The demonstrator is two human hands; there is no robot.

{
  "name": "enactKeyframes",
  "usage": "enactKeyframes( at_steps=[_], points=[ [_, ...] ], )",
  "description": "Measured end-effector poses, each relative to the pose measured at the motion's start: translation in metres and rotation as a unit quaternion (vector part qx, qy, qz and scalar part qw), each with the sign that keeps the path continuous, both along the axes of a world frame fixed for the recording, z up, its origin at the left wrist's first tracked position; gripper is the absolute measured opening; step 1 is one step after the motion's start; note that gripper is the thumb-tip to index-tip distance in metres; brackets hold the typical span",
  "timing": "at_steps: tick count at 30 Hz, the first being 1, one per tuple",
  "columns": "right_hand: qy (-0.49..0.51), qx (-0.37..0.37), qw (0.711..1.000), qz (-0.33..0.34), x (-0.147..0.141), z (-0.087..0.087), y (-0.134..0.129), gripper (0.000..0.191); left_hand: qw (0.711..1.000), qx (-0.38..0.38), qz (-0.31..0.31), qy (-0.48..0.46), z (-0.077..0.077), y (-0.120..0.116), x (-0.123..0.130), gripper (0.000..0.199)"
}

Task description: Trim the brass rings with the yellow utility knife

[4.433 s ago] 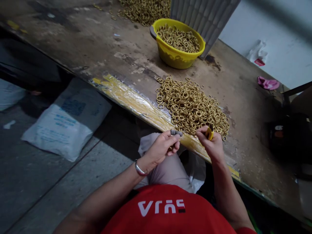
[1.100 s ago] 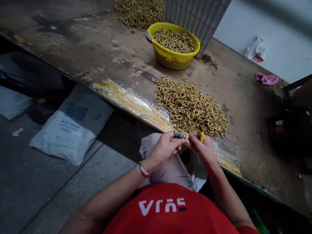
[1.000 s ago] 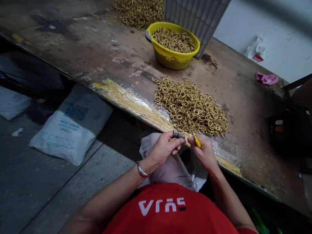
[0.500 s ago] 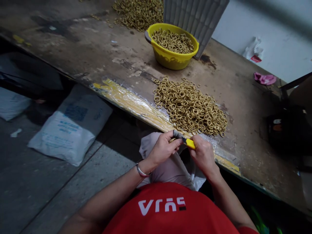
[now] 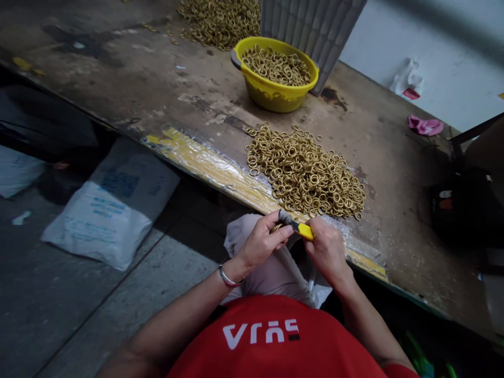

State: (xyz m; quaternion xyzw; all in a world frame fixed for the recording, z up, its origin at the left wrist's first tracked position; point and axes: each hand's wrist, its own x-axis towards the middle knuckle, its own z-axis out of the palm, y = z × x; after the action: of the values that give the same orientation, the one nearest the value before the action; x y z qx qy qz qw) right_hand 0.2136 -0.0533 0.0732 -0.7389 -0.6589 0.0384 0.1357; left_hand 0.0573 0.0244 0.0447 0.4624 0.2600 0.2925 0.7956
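My left hand (image 5: 265, 239) is closed on brass rings (image 5: 277, 227), only partly visible between its fingers, and a dark covering wraps one fingertip. In my right hand (image 5: 326, 249) is a yellow-handled cutter (image 5: 305, 231), its dark front end touching the fingers of my left hand. Both hands are close together over my lap, at the table's front edge. Just beyond them lies a heap of brass rings (image 5: 311, 173). Behind that heap stands a yellow basin (image 5: 277, 97) filled with more rings.
Another ring pile (image 5: 222, 23) lies at the back of the table (image 5: 137, 84), beside a grey ribbed crate (image 5: 311, 31). A pink cloth (image 5: 425, 126) and a black bag (image 5: 466, 207) are at the right. White sacks (image 5: 106, 210) sit on the floor at left.
The whole view has shifted slightly, with the table and basin a little further left. Both hands keep nearly the same pose, still holding the rings and the cutter.
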Motion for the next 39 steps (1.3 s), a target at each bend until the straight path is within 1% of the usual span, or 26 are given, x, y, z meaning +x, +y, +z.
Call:
enactKeyframes(
  at_steps=[2, 5, 8, 10, 12, 13, 14, 15, 16, 17, 18, 20, 21, 22, 23, 24, 25, 26, 27, 29, 31, 33, 35, 36, 37, 39],
  points=[
    [0.003, -0.003, 1.0, 0.004, -0.002, 0.001, 0.001, 0.014, 1.0, 0.014, 0.0, 0.001, 0.0, 0.001, -0.001, 0.022],
    [0.002, -0.007, 1.0, 0.014, -0.005, 0.0, 0.003, 0.015, 0.998, 0.062, -0.007, 0.023, -0.003, 0.004, -0.002, 0.021],
    [-0.031, -0.036, 0.999, 0.002, -0.003, -0.002, 0.01, 0.014, 0.994, 0.099, -0.011, 0.045, -0.003, 0.007, -0.003, 0.019],
    [-0.06, -0.074, 0.994, -0.049, 0.007, -0.004, 0.015, 0.011, 0.993, 0.107, -0.015, 0.043, 0.001, 0.007, -0.007, 0.018],
    [-0.064, -0.104, 0.984, -0.132, 0.022, -0.006, 0.02, 0.013, 0.992, 0.123, -0.033, 0.025, 0.009, 0.007, -0.013, 0.016],
    [-0.043, -0.105, 0.979, -0.168, 0.03, -0.006, 0.022, 0.012, 0.99, 0.13, -0.047, 0.013, 0.013, 0.007, -0.017, 0.016],
    [0.002, -0.089, 0.978, -0.187, 0.036, -0.006, 0.022, 0.013, 0.99, 0.13, -0.062, 0.001, 0.016, 0.007, -0.019, 0.017],
    [0.076, -0.067, 0.978, -0.181, 0.04, -0.006, 0.022, 0.017, 0.99, 0.118, -0.074, -0.011, 0.017, 0.007, -0.022, 0.017],
    [0.17, -0.05, 0.972, -0.158, 0.04, -0.005, 0.021, 0.023, 0.992, 0.096, -0.08, -0.024, 0.017, 0.007, -0.023, 0.019],
    [0.274, -0.043, 0.952, -0.125, 0.037, -0.004, 0.019, 0.027, 0.994, 0.068, -0.083, -0.036, 0.015, 0.006, -0.023, 0.02],
    [0.378, -0.051, 0.92, -0.094, 0.031, -0.003, 0.018, 0.031, 0.995, 0.042, -0.082, -0.046, 0.012, 0.006, -0.022, 0.022],
    [0.54, -0.082, 0.835, -0.061, 0.016, -0.002, 0.015, 0.035, 0.996, 0.012, -0.072, -0.056, 0.004, 0.005, -0.019, 0.024],
    [0.593, -0.089, 0.798, -0.062, 0.008, -0.002, 0.014, 0.036, 0.996, 0.012, -0.067, -0.053, 0.001, 0.004, -0.017, 0.024],
    [0.63, -0.088, 0.769, -0.07, 0.002, -0.002, 0.014, 0.036, 0.997, 0.018, -0.061, -0.043, -0.001, 0.003, -0.016, 0.024],
    [0.655, -0.081, 0.747, -0.08, -0.003, -0.003, 0.013, 0.035, 0.998, 0.027, -0.054, -0.029, -0.003, 0.003, -0.016, 0.023],
    [0.671, -0.071, 0.733, -0.089, -0.006, -0.004, 0.013, 0.033, 0.998, 0.035, -0.046, -0.014, -0.003, 0.002, -0.016, 0.022],
    [0.679, -0.061, 0.725, -0.096, -0.006, -0.005, 0.013, 0.032, 0.999, 0.041, -0.035, -0.001, -0.002, 0.002, -0.016, 0.02],
    [0.68, -0.051, 0.724, -0.101, -0.006, -0.005, 0.013, 0.03, 0.999, 0.041, -0.025, 0.008, -0.001, 0.002, -0.017, 0.018],
    [0.675, -0.042, 0.729, -0.103, -0.005, -0.005, 0.013, 0.029, 0.999, 0.036, -0.016, 0.013, 0.0, 0.002, -0.017, 0.018],
    [0.649, -0.031, 0.754, -0.101, -0.002, -0.003, 0.013, 0.028, 1.0, 0.015, -0.011, 0.018, 0.001, 0.002, -0.017, 0.025],
    [0.611, -0.028, 0.786, -0.094, 0.0, 0.001, 0.013, 0.027, 0.999, 0.005, -0.021, 0.027, 0.001, 0.004, -0.017, 0.03],
    [0.569, -0.028, 0.818, -0.083, 0.0, 0.007, 0.014, 0.026, 0.997, 0.038, -0.013, 0.059, -0.001, 0.005, -0.016, 0.025],
    [0.537, -0.037, 0.84, -0.072, 0.0, 0.011, 0.015, 0.027, 0.987, 0.113, 0.036, 0.109, -0.004, 0.006, -0.016, 0.016],
    [0.533, -0.047, 0.842, -0.071, 0.0, 0.012, 0.016, 0.03, 0.976, 0.155, 0.071, 0.136, -0.005, 0.006, -0.016, 0.013],
    [0.539, -0.064, 0.836, -0.075, 0.0, 0.012, 0.017, 0.032, 0.962, 0.196, 0.107, 0.159, -0.006, 0.005, -0.017, 0.012],
    [0.57, -0.1, 0.81, -0.093, 0.001, 0.009, 0.018, 0.037, 0.936, 0.262, 0.153, 0.182, -0.007, 0.003, -0.019, 0.011]
  ],
)
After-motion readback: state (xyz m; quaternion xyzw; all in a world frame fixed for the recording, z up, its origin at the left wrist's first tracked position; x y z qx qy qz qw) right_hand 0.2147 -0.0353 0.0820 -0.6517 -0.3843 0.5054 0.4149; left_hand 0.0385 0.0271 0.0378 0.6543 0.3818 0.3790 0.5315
